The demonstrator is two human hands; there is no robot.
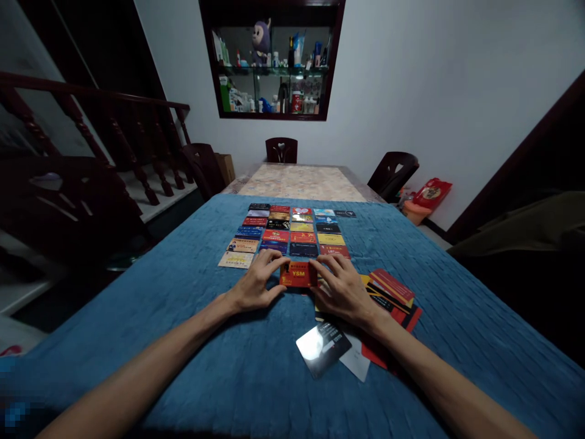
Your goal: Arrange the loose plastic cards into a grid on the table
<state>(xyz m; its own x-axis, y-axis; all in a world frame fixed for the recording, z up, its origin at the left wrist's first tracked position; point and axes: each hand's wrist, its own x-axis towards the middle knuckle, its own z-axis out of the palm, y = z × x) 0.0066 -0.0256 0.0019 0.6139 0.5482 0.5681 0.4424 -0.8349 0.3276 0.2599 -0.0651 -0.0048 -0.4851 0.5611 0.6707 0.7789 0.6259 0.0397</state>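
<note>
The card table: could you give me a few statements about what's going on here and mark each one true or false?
1. Both hands grip one red card. True: left hand, right hand.
2. The cloth is green. False: it is blue.
3. Cards lie in a grid of rows beyond the hands. True.
4. A loose pile of cards lies by the left hand. False: it lies by the right hand.
5. The shiny silver card stands upright. False: it lies flat.
</note>
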